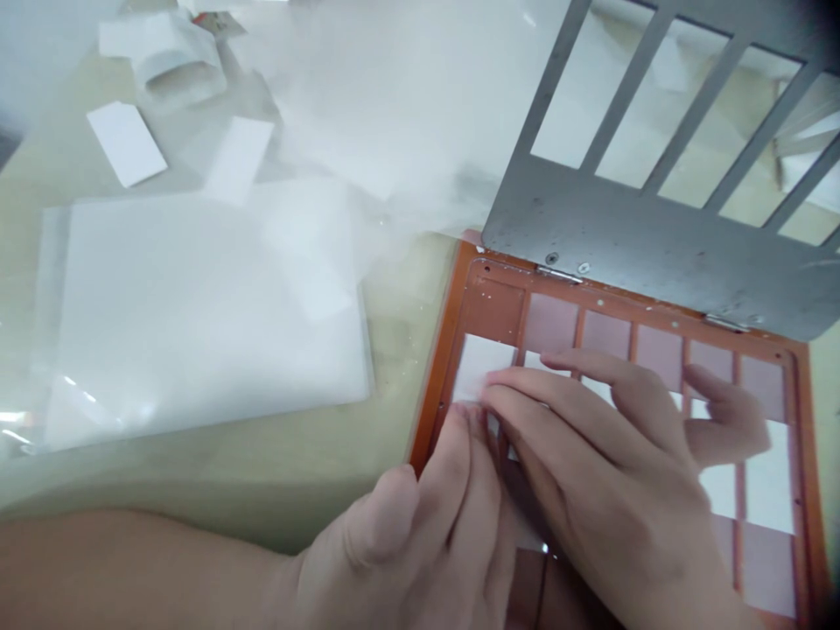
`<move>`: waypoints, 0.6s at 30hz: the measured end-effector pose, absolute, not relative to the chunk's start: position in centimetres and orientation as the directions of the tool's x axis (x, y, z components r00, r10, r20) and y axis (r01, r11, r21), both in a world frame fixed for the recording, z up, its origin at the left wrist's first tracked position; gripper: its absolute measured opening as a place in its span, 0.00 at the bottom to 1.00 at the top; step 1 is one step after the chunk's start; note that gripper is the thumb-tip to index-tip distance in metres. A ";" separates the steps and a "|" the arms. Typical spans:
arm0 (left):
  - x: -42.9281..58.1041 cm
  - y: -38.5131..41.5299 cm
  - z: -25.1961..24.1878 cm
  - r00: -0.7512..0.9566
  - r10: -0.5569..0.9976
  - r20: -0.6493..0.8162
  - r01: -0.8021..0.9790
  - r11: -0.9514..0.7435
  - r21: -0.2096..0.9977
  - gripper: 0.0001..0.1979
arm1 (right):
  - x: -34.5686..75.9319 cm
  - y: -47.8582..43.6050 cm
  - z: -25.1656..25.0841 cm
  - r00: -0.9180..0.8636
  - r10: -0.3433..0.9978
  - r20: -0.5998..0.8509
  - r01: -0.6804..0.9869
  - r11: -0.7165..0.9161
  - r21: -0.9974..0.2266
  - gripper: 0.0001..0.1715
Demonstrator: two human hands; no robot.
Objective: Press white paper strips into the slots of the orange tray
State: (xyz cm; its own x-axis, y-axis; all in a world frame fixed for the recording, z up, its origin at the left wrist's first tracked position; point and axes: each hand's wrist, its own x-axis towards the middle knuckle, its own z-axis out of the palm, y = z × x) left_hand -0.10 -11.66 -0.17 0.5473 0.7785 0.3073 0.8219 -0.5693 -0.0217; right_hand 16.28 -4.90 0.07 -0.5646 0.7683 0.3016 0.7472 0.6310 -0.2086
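A small white card [484,363] lies in the left column of the orange tray [446,302], in the second row from the top. My left hand [426,525] has its fingers bent and pressed together, with the tips on the card's lower edge. From the right, my right hand [610,455] reaches over the tray with its fingers spread. Its foremost fingertips touch the same card, close to the left fingertips. The right thumb is hidden. More white cards, such as one at the right end [769,490], lie in the same row, partly under my right hand.
A grey metal frame [656,236] with slots is hinged up at the tray's far edge. Left of the tray lies a clear plastic sleeve of white sheets [210,315]. Loose white cards [128,144] and a crumpled white wrapper [177,61] are farther back.
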 end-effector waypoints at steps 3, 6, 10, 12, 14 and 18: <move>-0.1 -11.7 -0.5 0.548 0.773 0.319 0.820 -0.572 -0.020 0.26 | 16.4 -4.9 -0.1 -0.569 0.764 0.302 0.741 0.636 -0.214 0.12; -0.2 -11.8 -0.6 0.551 0.768 0.327 0.817 -0.576 -0.025 0.26 | 16.4 -4.9 -0.1 -0.569 0.761 0.313 0.746 0.637 -0.192 0.13; -0.3 -11.7 -0.3 0.554 0.767 0.324 0.815 -0.580 -0.021 0.24 | 16.4 -4.8 0.0 -0.577 0.766 0.284 0.751 0.634 -0.185 0.15; -0.2 -11.7 -0.2 0.545 0.777 0.315 0.822 -0.569 -0.018 0.24 | 16.4 -4.8 0.0 -0.576 0.768 0.280 0.754 0.632 -0.181 0.15; -0.1 -11.7 -0.1 0.539 0.784 0.309 0.827 -0.563 -0.013 0.24 | 16.4 -4.8 0.0 -0.575 0.769 0.280 0.755 0.630 -0.179 0.16; 0.0 -11.8 -0.1 0.531 0.787 0.314 0.831 -0.557 -0.008 0.25 | 16.3 -4.8 0.0 -0.578 0.768 0.274 0.756 0.631 -0.173 0.16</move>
State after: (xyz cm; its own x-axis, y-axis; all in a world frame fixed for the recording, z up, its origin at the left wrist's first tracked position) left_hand 0.03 -11.76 -0.11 0.5305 0.7872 0.3145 0.8308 -0.5565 -0.0085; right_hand 16.33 -4.82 -0.03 -0.5785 0.7683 0.2741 0.7560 0.6311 -0.1735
